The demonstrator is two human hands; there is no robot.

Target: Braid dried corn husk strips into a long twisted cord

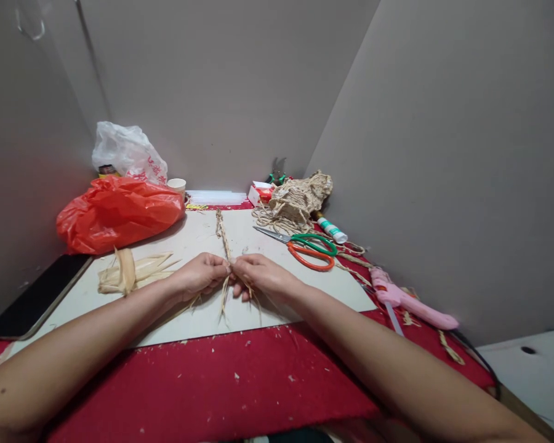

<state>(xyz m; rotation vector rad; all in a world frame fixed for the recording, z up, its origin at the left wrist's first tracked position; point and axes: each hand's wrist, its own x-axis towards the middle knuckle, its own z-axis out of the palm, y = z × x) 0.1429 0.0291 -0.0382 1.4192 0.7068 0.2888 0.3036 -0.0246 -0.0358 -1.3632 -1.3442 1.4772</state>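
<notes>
A thin braid of dry, straw-coloured husk strands (pixel 223 232) runs away from me over the white board (pixel 300 301). My left hand (pixel 202 274) pinches its near end from the left. Fingertips of my right hand (pixel 257 275) close on the same spot from the right, almost touching the left ones. Loose strand ends (pixel 223 298) fan out below the fingers toward me. Flat pale corn husks (pixel 136 272) lie on the board left of my left hand. Green-and-orange-handled scissors (pixel 305 243) rest beyond my right hand, blades pointing left.
An orange plastic bag (pixel 120 212), white bag (pixel 129 154) and paper cup (pixel 176 184) stand at back left. A phone (pixel 41 295) lies left. Coiled cord (pixel 300 200) and a glue tube (pixel 332 229) sit back right. A pink glue gun (pixel 410 301) lies right, on red cloth (pixel 240 381).
</notes>
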